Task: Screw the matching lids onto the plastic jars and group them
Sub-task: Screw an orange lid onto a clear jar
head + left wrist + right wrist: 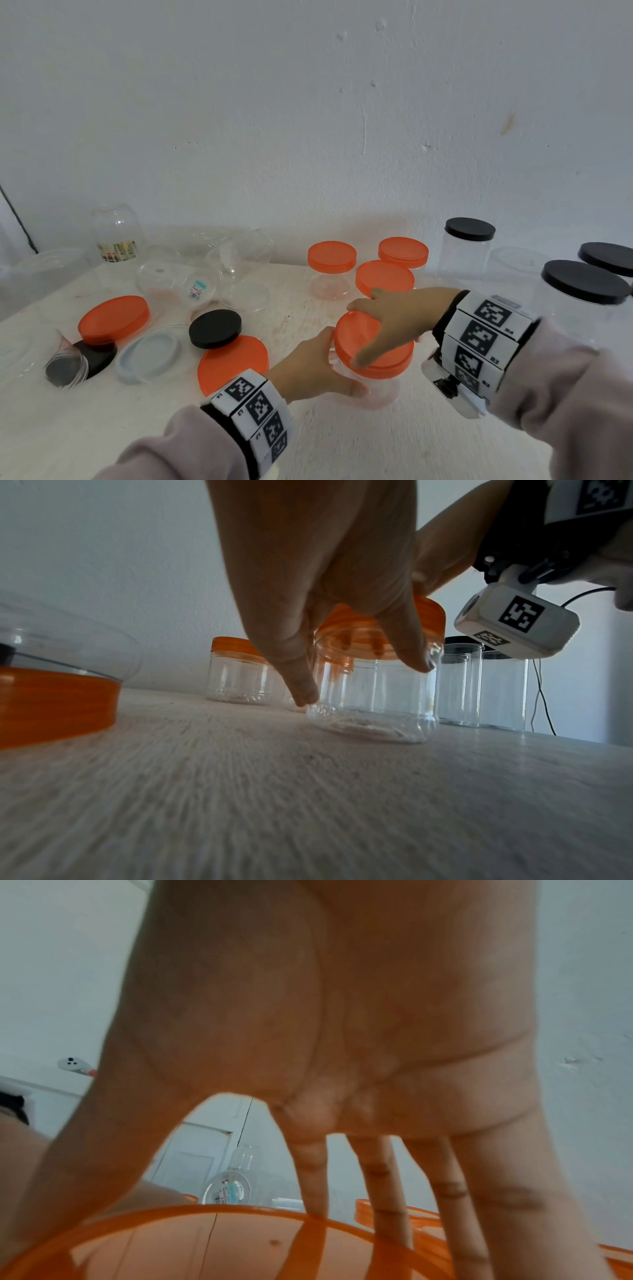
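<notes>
Your left hand grips the small clear jar at its wall, thumb and fingers curled round it, base flat on the desk. Your right hand sits over the orange lid, fingers spread and curled down over its rim; the right wrist view shows fingertips on the lid's edge. In the left wrist view the lid sits tilted on the neck, one side higher, so I judge it isn't threaded home yet. Main risk: cross-threading if you twist while it's cocked; it'll jam or pop off. Level it first, then turn. Second risk: the jar is thin clear plastic, so squeezing hard with the left grip could ovalise the neck and make the thread skip. Too light and the jar spins with the lid on the desk. Third: three capped orange jars stand just behind your right hand, and black-lidded jars to its right; a wide wrist swing could knock them. Loose bits on the left: a large orange lid, a black lid, a grey lid and uncapped clear containers. They're larger diameters, so don't grab one for a small jar.
</notes>
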A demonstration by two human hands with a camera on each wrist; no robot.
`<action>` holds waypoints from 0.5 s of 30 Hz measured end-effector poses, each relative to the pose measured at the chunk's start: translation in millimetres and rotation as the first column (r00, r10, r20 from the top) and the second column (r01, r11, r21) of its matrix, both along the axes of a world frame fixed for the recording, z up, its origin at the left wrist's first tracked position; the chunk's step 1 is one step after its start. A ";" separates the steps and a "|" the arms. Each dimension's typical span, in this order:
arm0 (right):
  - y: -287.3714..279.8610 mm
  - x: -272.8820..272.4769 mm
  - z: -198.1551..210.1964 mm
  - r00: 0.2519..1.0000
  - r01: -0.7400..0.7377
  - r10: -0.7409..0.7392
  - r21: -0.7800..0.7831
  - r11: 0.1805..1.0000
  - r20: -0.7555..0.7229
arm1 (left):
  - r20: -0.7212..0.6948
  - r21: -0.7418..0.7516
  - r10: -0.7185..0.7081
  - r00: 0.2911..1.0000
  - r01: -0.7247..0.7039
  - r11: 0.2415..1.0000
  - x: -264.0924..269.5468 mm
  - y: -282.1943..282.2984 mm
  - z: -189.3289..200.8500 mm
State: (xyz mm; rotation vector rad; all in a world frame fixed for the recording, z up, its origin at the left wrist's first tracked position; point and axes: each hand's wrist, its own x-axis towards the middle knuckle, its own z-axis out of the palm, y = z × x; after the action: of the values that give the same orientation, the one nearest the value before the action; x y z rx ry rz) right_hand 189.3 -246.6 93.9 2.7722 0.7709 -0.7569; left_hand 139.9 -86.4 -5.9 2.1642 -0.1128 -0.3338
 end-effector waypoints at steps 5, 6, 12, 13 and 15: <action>-4.4 2.5 0.7 1.000 0.002 -0.002 -0.030 1.000 0.003 | -0.006 -0.003 0.002 1.000 -0.002 1.000 -0.5 0.6 -0.6; -4.4 2.6 0.8 1.000 -0.019 0.019 -0.017 1.000 -0.006 | -0.004 -0.002 0.002 1.000 -0.002 1.000 -0.2 0.6 -0.7; -1.9 2.6 -2.3 0.997 -0.079 0.080 0.041 0.996 -0.023 | 0.003 0.006 0.005 1.000 -0.005 1.000 -1.0 -0.1 0.0; -2.3 2.3 -3.0 0.998 -0.061 0.061 0.035 0.998 -0.014 | 0.005 0.002 0.004 1.000 -0.004 1.000 -1.1 -0.2 0.1; -3.5 1.8 -3.8 1.000 -0.023 0.023 0.026 0.999 0.001 | 0.006 0.000 0.002 1.000 -0.002 1.000 -1.2 -0.2 0.2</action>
State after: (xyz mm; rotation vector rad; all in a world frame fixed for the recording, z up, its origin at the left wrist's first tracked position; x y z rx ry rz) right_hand 191.1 -250.0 90.1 2.7813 0.8170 -0.7468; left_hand 138.8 -86.6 -5.7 2.1655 -0.1143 -0.3261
